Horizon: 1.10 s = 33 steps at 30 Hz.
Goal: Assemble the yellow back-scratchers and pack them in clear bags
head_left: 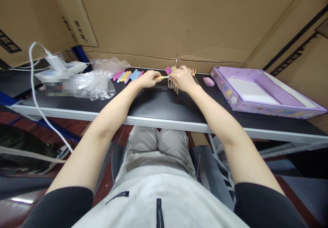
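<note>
My left hand [148, 79] is closed round a small yellow tube-shaped handle [161, 77], with only its end showing. From that handle a thin pale rod [166, 77] runs into the closed fingers of my right hand [182, 79]. Under and behind my right hand lie several back scratchers with small pink and yellow hand-shaped heads [168, 70] and brownish metal rods [174, 88]. A thin shiny piece [176, 61] sticks up behind that hand. Left of my left hand, pink, blue, yellow and purple handles [127, 76] lie in a row.
Crumpled clear plastic bags [98, 84] and a white charger with a cable [57, 63] occupy the left of the black table [164, 107]. On the right are a small pink stack of cards [208, 81] and an open purple box [266, 110]. Cardboard [164, 23] walls the back.
</note>
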Tool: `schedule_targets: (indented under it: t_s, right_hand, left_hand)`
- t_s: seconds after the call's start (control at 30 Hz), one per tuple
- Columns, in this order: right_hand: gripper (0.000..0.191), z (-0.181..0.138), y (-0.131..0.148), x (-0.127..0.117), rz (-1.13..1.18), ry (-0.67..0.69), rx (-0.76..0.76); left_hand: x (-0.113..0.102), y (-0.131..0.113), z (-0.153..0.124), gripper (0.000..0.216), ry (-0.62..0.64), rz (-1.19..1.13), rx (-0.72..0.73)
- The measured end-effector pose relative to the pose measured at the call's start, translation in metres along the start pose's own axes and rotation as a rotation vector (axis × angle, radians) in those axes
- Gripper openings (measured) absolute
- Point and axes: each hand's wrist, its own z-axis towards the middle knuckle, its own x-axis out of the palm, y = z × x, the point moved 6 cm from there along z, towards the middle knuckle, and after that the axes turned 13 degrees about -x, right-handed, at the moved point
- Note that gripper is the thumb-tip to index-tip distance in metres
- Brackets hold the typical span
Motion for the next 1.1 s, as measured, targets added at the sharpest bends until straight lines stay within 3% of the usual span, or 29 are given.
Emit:
schedule_targets:
  t_s: [0.27, 0.57, 0.8, 1.0, 1.1]
  right_hand:
    - [0.037, 0.008, 0.016, 0.005, 0.006, 0.056, -0.033]
    - [0.036, 0.009, 0.006, 0.005, -0.012, 0.093, 0.006]
    - [0.039, 0.003, 0.009, 0.004, -0.007, 0.180, 0.011]
    - [0.036, -0.002, -0.004, 0.003, 0.123, 0.065, 0.044]
    - [0.038, -0.008, -0.021, 0.003, 0.205, -0.046, 0.149]
  left_hand:
    - [0.006, -0.007, -0.001, 0.017, -0.015, 0.009, 0.047]
    - [0.000, 0.009, 0.008, 0.019, -0.072, -0.016, 0.041]
    - [0.005, 0.018, 0.009, 0.026, -0.036, 0.059, 0.030]
    - [0.003, 0.021, 0.012, 0.024, -0.083, 0.082, 0.043]
    - [-0.001, 0.026, 0.013, 0.025, -0.101, 0.080, 0.037]
